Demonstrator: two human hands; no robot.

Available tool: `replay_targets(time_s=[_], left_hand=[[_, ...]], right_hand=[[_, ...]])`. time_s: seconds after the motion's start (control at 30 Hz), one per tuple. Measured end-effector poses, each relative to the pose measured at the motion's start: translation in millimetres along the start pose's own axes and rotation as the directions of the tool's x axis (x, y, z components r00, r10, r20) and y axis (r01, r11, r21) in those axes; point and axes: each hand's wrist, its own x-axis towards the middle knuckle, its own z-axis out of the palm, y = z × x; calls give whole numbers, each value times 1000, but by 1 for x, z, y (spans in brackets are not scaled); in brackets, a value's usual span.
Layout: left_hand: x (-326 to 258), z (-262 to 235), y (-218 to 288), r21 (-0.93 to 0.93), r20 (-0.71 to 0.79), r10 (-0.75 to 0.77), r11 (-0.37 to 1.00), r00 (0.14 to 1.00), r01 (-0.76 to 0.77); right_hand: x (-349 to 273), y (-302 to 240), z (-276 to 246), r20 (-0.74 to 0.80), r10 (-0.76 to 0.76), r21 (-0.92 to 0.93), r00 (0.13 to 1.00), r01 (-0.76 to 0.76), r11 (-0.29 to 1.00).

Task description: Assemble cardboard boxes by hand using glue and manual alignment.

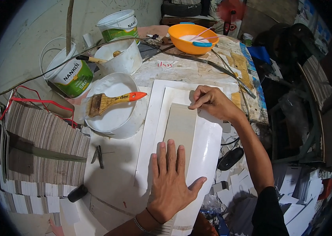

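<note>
A grey cardboard strip [181,126] lies lengthwise on a glossy white sheet [205,153], which rests on a larger white board [150,118]. My left hand [170,179] lies flat, fingers spread, pressing the near end of the strip. My right hand [211,102] pinches the strip's far right corner with its fingertips. A thin bracelet circles my left wrist.
A white bowl of glue [115,114] carries a wooden brush with an orange handle [113,100]. Behind it stand two white-and-green paint buckets [69,72], another white tub [121,57] and an orange bowl [191,39]. A stack of cut cardboard [44,145] sits left. Small pliers [98,155] lie nearby.
</note>
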Motion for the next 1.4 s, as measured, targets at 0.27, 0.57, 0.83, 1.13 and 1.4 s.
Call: replay_targets(time_s=[0.27,0.57,0.83,1.13,1.4], left_hand=[[0,-1,1,-7,7,-4,1000,1000,4],[0,-1,0,6,1,6,1000,1000,-6],[1,1,1,6,6,6,1000,1000,-6],[1,0,1,17,15,-4,1000,1000,4],[1,0,1,-10,15,-30,999,999,30]], right_hand=[[-1,0,-1,12,-21,8,1000,20,1000],[-12,-26,17,-96,-183,84,978,192,978],[-16,-40,22,84,-257,21,963,256,966],[-26,-56,34,139,-289,85,947,279,956],[-28,-63,40,21,-344,13,939,344,939]])
